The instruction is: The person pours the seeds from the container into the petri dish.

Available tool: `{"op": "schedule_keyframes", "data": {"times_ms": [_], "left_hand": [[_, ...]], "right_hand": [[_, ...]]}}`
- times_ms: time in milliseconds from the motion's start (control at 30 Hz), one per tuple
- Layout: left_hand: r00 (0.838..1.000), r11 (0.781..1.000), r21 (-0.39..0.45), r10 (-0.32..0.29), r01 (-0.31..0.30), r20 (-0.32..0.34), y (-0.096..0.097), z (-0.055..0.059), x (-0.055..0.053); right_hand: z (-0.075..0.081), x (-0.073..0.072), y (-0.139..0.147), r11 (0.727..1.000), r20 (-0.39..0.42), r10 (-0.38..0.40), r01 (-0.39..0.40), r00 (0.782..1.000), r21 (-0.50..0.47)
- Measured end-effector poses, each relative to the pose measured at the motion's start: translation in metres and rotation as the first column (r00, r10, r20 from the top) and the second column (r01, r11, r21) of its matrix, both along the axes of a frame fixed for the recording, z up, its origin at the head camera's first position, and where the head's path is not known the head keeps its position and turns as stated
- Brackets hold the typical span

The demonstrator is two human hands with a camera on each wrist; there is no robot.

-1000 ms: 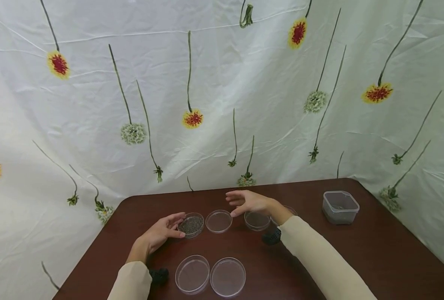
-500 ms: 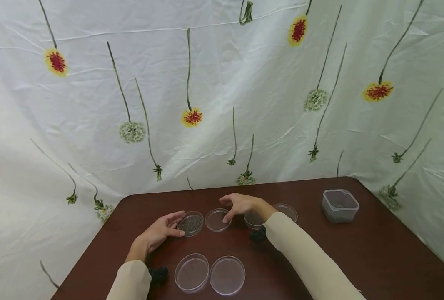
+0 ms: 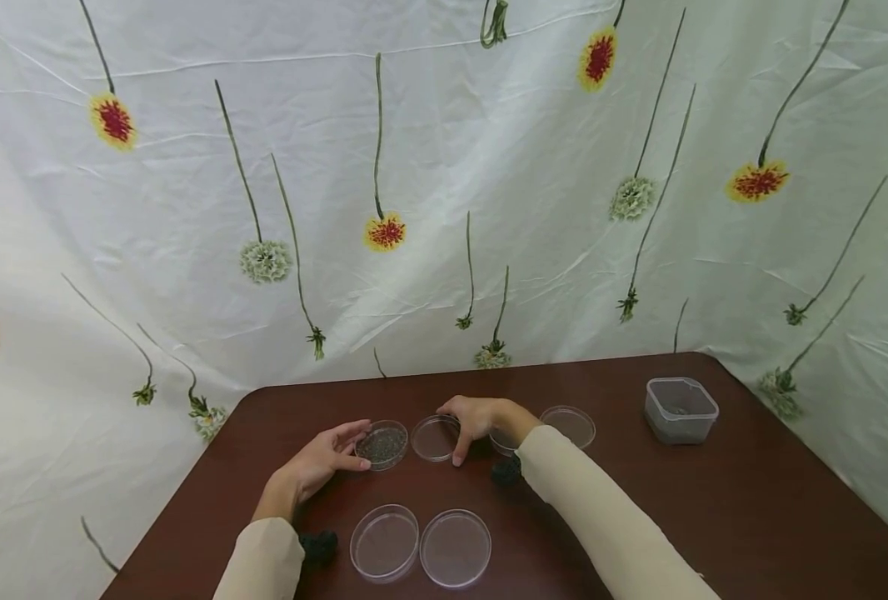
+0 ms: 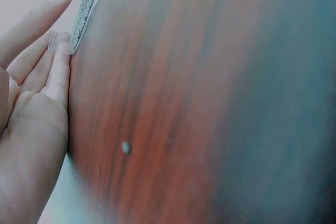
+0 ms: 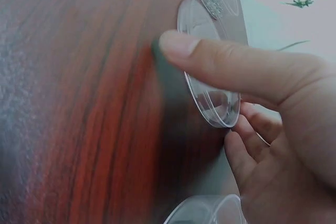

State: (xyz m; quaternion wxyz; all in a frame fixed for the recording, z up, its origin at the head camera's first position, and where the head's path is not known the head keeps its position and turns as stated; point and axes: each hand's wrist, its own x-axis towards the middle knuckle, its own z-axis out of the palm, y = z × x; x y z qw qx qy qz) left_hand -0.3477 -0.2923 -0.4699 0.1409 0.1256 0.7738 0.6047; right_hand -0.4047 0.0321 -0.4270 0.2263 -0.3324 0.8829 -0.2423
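My left hand (image 3: 312,468) lies at the left side of a clear petri dish (image 3: 395,463) filled with grey granules. In the left wrist view its fingers (image 4: 59,72) touch the dish's edge, while the thumb stands apart from it. My right hand (image 3: 476,419) is over the right side of a clear, empty petri dish (image 3: 431,439), just right of the filled one. The right wrist view shows the thumb passing in front of this dish (image 5: 212,106), with the other fingertips right at its rim. Part of a third dish (image 3: 502,443) is hidden behind the right hand and wrist.
Another clear dish (image 3: 570,425) sits to the right in the back row. Nearer the front, two empty dishes (image 3: 384,543) stand side by side on the dark wooden table (image 3: 714,500). A square plastic tub (image 3: 681,429) is at the far right. Behind hangs a flowered cloth (image 3: 429,167).
My right hand has moved left and down to the empty dish beside the filled one, its thumb now at the near rim. The left hand has stayed at the filled dish.
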Motion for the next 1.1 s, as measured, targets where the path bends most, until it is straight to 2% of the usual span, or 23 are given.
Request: {"op": "schedule_keyframes", "data": {"times_ms": [133, 533, 733, 1100], "left_hand": [[1.0, 1.0, -0.003, -0.003, 0.003, -0.002, 0.0, 0.001, 0.0], [1.0, 1.0, 0.003, 0.009, -0.009, 0.002, 0.001, 0.0, 0.001], [1.0, 1.0, -0.007, 0.012, -0.012, 0.003, -0.001, 0.002, 0.002], [1.0, 1.0, -0.019, -0.002, 0.002, 0.005, -0.001, 0.002, -0.001]], "right_hand": [[-0.002, 0.0, -0.005, 0.999, -0.06, 0.0, 0.003, 0.998, 0.052], [-0.006, -0.002, -0.012, 1.0, -0.108, 0.003, -0.004, 0.994, -0.009], [-0.006, -0.002, -0.011, 0.994, -0.049, -0.016, 0.011, 0.999, -0.107], [-0.005, 0.001, -0.008, 0.983, 0.028, -0.042, 0.047, 0.999, -0.178]]}}
